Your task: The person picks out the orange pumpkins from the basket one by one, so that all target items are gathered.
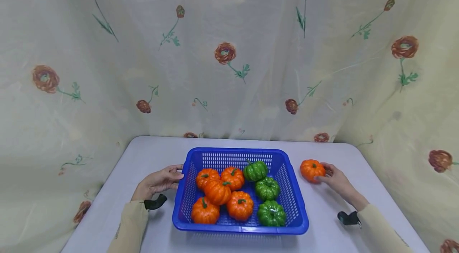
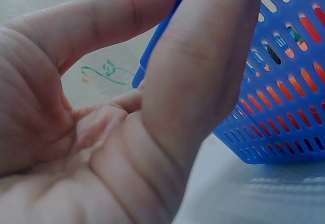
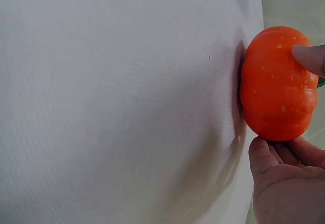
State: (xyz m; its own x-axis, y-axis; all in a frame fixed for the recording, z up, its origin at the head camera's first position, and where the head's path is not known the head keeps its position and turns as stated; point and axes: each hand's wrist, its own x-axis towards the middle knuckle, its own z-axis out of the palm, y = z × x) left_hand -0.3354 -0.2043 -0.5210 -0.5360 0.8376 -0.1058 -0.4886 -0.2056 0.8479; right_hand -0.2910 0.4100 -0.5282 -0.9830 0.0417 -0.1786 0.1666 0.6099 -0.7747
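Observation:
A blue plastic basket (image 1: 239, 229) with slotted walls stands on the table, holding several orange pumpkins (image 1: 240, 205) and three green pumpkins (image 1: 271, 213). My left hand (image 1: 161, 181) is at its left side, the thumb and fingers pinching the rim; the left wrist view shows that slotted wall close beside the hand (image 2: 167, 82). To the right of the basket, one more orange pumpkin (image 1: 311, 170) sits on the tabletop. My right hand (image 1: 337, 182) holds it from the right, thumb on one side and fingers on the other, as the right wrist view of the pumpkin (image 3: 277, 92) shows.
A white cloth covers the table (image 1: 154, 149). Behind it and along both sides hangs a pale curtain (image 1: 251, 14) with printed flowers. Dark wrist straps (image 1: 155, 202) sit on both forearms.

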